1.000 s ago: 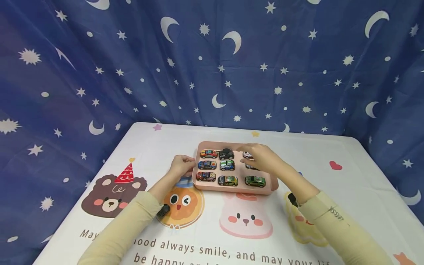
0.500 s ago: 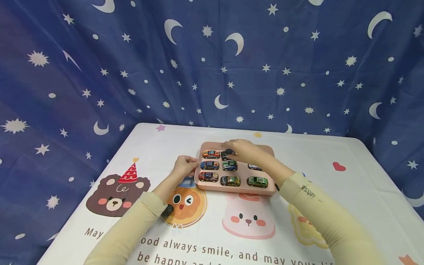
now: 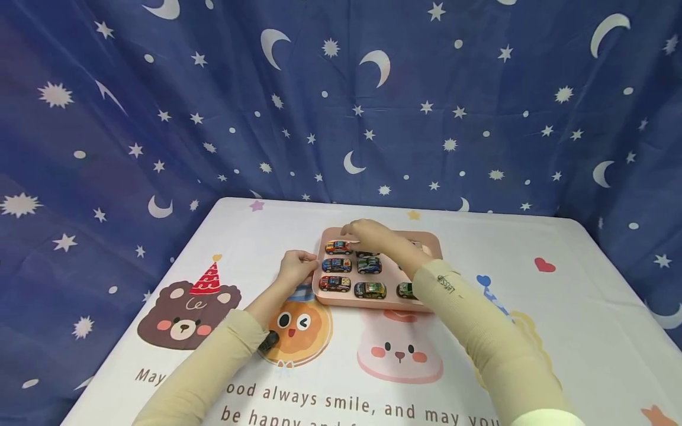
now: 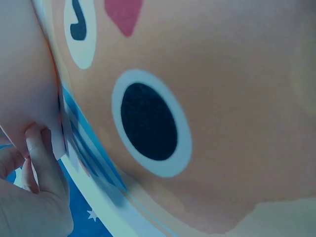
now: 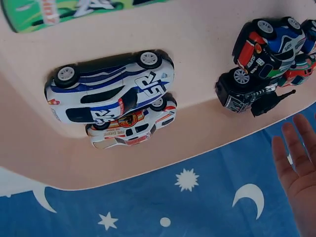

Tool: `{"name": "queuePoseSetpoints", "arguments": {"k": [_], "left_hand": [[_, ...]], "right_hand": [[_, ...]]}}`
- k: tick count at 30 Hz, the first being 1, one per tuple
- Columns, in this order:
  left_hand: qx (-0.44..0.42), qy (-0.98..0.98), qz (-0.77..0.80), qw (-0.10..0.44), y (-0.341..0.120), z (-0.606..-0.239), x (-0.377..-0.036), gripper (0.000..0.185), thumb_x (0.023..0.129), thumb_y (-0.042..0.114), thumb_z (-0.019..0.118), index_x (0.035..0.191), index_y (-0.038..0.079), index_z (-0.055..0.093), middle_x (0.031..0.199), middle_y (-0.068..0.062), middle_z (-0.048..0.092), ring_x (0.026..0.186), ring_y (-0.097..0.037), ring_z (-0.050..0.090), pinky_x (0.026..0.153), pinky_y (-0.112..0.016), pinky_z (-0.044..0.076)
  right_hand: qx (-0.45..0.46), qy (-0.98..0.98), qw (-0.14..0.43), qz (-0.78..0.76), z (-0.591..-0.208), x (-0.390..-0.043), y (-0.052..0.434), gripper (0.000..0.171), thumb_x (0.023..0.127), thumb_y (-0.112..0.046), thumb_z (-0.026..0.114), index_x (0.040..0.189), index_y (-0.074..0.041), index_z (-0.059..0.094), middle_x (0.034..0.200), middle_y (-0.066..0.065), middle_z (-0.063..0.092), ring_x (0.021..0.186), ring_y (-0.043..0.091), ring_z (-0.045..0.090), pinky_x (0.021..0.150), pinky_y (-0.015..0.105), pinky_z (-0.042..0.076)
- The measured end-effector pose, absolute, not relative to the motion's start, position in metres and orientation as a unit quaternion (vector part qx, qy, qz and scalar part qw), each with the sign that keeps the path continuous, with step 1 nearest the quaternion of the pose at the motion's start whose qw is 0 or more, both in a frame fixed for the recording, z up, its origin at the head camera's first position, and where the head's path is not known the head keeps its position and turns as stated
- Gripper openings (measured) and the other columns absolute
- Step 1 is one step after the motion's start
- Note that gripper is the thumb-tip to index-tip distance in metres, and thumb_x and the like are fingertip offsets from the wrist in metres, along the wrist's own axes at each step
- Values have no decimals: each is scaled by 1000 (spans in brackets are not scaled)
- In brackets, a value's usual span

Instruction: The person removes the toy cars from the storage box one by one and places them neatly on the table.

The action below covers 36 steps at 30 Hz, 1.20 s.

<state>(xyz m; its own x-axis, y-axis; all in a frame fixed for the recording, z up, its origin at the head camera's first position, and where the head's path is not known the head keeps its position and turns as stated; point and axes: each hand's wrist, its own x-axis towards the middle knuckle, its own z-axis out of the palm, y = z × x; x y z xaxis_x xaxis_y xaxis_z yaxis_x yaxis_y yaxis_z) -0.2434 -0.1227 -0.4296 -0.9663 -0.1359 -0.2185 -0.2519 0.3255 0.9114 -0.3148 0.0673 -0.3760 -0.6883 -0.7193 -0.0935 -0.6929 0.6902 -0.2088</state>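
A pink tray (image 3: 433, 242) sits near the middle of the table (image 3: 575, 307), its long axis running parallel to the table's near edge, and the toy cars (image 3: 337, 264) in it lie in rows with their long axes running the same way, side to side. The left hand (image 3: 296, 269) rests at the tray's left edge; in the left wrist view its fingers (image 4: 42, 163) are curled against the rim, thumb side hidden, so it appears to hold the rim. The right hand (image 3: 367, 234) hovers over the far left part of the tray, above the black car (image 5: 242, 91) and close to the orange car (image 3: 338, 247) in the far left corner; the right wrist view shows its fingers (image 5: 296, 153) straight and spread, holding nothing. In that same view a white-and-blue car (image 5: 106, 91) lies against a white car (image 5: 131, 127) by the tray's far rim. The right forearm in its beige sleeve (image 3: 479, 331) crosses the tray's right side and hides most of the green car (image 3: 405, 290) at the near right. A blue curtain (image 3: 213, 100) with moons and stars hangs behind the table's far edge.
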Motion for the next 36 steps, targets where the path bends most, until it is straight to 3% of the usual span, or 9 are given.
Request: {"name": "queuePoseSetpoints", "arguments": {"k": [15,22,27,36], "left_hand": [[-113,822,556,44,-122,-429,-244,20,84,3,63,101,-7,65,93,-24,69,55,-7,59,48,-17,55],[-108,823,556,42,-122,-429,-244,20,84,3,64,101,-8,65,93,-24,69,57,-7,60,51,-19,57],[-108,825,554,36,-122,-429,-244,19,85,2,63,101,-8,66,92,-24,69,56,-7,60,49,-18,56],[-83,824,560,25,-126,-441,-249,12,82,1,64,92,-5,68,75,-15,70,54,-13,63,50,-24,58]], "right_hand": [[-331,937,100,-53,-390,-320,45,37,90,-19,64,123,-3,59,122,12,63,112,25,60,100,36,49],[-296,949,105,-34,-395,-323,36,26,90,-22,64,110,-5,64,106,8,68,98,21,64,91,34,53],[-280,953,110,-40,-400,-322,35,28,88,-23,67,110,-5,64,104,9,68,97,22,64,90,34,53],[-268,956,110,-39,-405,-321,32,25,86,-24,70,101,-6,64,96,7,67,85,20,59,80,33,51]]}}
